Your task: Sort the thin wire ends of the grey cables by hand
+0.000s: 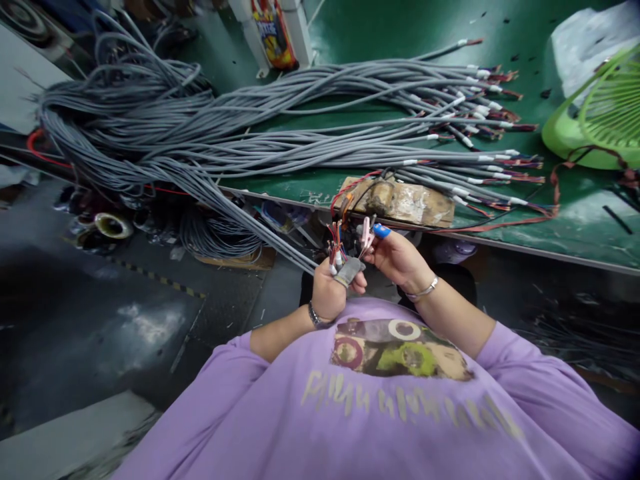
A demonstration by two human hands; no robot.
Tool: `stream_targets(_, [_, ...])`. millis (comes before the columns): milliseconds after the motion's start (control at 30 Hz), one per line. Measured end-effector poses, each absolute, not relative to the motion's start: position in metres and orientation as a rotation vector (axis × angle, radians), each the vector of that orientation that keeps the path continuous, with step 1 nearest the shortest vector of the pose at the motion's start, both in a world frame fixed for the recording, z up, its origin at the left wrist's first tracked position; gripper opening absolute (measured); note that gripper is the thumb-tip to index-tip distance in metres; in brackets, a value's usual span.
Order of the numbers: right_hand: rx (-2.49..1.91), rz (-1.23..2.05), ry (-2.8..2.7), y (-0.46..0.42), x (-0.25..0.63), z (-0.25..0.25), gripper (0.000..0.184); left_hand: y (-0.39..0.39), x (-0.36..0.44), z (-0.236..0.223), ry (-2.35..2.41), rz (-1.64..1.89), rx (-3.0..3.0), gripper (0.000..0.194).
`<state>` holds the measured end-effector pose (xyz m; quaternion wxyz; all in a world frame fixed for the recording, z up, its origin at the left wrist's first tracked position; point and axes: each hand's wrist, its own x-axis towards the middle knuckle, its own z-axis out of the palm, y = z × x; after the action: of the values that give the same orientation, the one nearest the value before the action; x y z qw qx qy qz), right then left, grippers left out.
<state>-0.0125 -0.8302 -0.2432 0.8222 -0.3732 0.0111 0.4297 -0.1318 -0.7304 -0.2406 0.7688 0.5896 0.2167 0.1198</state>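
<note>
My left hand (330, 293) is closed around the ends of several grey cables (285, 248), in front of my body and just off the bench edge. Bared coloured wires (337, 245) stand up out of that fist, and a grey wrap (349, 271) covers a finger or thumb. Close by on the right, my right hand (399, 260) is closed in a pinch, with a blue covering (381, 231) on one fingertip. A small pink piece (367, 233) shows at its fingers, with thin wires below; exactly what is pinched I cannot make out.
Many grey cables (280, 147) with white-banded, stripped ends lie across the green bench (380, 27). A taped wooden block (405, 200) sits at the bench's front edge. At the right stands a green fan (607, 110). Coiled cable (220, 233) lies below the bench.
</note>
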Motion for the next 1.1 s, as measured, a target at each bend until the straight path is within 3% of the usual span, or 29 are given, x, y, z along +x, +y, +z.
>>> stream_targets(300, [-0.778, 0.945, 0.050, -0.817, -0.011, -0.253, 0.051, -0.732, -0.125, -0.251, 0.433, 0.287, 1.293, 0.044])
stream_targets(700, [-0.666, 0.928, 0.108, -0.811, -0.009, -0.253, 0.038, -0.731, -0.126, -0.252, 0.480, 0.248, 1.283, 0.040])
stream_targets(1100, [-0.656, 1.010, 0.056, -0.821, -0.012, -0.251, 0.059, -0.731, -0.135, -0.248, 0.456, 0.253, 1.307, 0.043])
